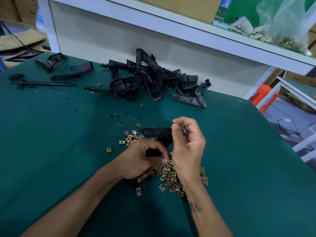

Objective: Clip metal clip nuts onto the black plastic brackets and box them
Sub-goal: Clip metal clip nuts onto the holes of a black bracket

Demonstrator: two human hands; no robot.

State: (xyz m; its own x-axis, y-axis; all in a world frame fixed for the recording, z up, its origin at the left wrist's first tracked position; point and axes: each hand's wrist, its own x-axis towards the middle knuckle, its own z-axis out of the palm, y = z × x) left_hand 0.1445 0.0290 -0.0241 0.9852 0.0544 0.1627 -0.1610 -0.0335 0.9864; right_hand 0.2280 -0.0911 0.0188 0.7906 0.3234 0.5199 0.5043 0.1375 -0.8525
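Right hand (187,142) raised over the bench, thumb and forefinger pinching one brass-coloured clip nut (172,124) at its fingertips; other fingers curled loosely. The nut sits right at the upper end of the black bracket (155,131) being worked on. Left hand (142,159) lower, fingers curled round the bracket's lower part, thumb tip and forefinger close together just above the nut pile; whether they also nip a nut there, can't tell. Bracket runs from under the left palm up toward the right fingers, flat holed arm pointing left.

Loose clip nuts (168,178) heaped on the green bench (51,151) right under both wrists, touching each other. Second smaller scatter of nuts (129,138) just left of the bracket arm. Single strays near the heap's edges.

Far side of bench: tangled pile of black brackets (153,79) against the white back panel. Left of it, a few separate black parts (56,62) and a thin black rod (49,84), with black flecks around.

Above, white shelf (188,29) carrying a cardboard box (179,6) and a clear plastic bag (287,23) with brass bits at the bottom.
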